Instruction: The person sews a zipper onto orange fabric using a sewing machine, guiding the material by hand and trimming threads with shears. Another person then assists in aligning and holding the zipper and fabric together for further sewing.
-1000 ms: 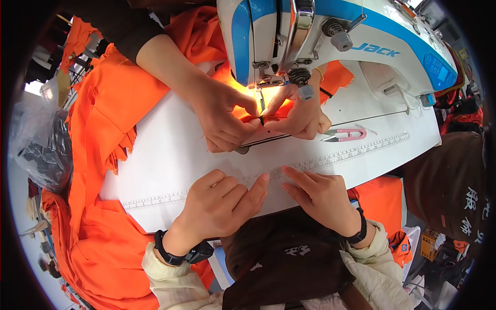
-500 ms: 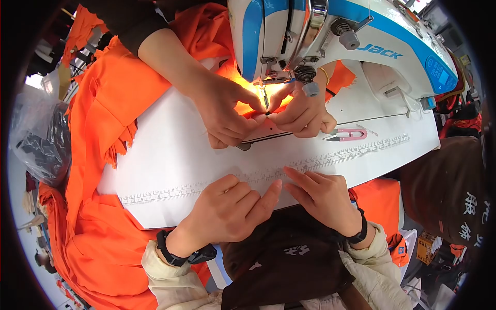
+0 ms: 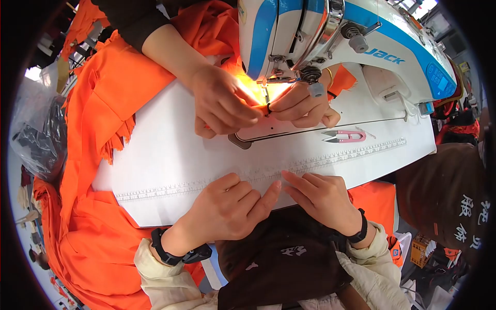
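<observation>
My left hand (image 3: pixel 227 209) rests at the near edge of the white sewing table (image 3: pixel 170 155), its fingers loosely bent and its thumb stretched out. My right hand (image 3: pixel 328 201) lies opposite, fingers apart and partly bent. Neither hand shows anything held. A clear ruler (image 3: pixel 351 157) lies on the table just beyond them. At the lit needle of the sewing machine (image 3: pixel 266 39), a co-worker's two hands (image 3: pixel 222 101) pinch orange fabric with a small dark piece on it. Their fingers partly hide that piece.
Pink-handled thread snips (image 3: pixel 345 136) lie right of the co-worker's hands. Orange fabric (image 3: pixel 111 98) drapes over the table's left side, beside a clear plastic bag (image 3: pixel 39 134). A dark apron with white lettering (image 3: pixel 444 196) shows at right.
The co-worker's hand on the left has turned and drawn slightly back from the needle; the small dark piece has shifted. My hands keep nearly the same pose. The view has shifted slightly.
</observation>
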{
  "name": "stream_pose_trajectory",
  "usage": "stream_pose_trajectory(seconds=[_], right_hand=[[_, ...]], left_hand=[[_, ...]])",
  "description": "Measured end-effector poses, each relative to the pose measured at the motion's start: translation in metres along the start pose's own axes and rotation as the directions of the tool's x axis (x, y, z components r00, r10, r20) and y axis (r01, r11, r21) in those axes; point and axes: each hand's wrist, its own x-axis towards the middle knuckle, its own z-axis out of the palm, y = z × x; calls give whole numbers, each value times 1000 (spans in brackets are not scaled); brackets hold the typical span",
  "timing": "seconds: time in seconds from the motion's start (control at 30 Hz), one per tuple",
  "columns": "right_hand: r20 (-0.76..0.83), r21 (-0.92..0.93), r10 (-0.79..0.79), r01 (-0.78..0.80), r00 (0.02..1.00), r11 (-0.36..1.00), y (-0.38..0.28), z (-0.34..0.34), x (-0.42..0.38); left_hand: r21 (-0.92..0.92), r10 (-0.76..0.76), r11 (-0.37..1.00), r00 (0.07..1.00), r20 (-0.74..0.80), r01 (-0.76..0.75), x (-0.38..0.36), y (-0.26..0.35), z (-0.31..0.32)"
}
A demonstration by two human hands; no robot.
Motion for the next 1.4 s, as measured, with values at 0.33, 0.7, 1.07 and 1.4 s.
stream_pose_trajectory(seconds=[0.33,0.7,1.07,1.4], right_hand=[[-66,13,-78,79,995,997,1,-1,1],[-177,-38,-172,168,969,985,3,0,1],[-183,-76,-226,215,957,974,9,1,-9],[-96,-46,-244,241,965,969,17,6,-20]], left_hand=[[16,27,1000,1000,5,-27,0,-1,-1],[7,31,999,999,-13,-31,0,-1,2],[-15,99,995,992,84,-98,-3,9,9],[-65,160,986,979,123,-153,-7,14,24]])
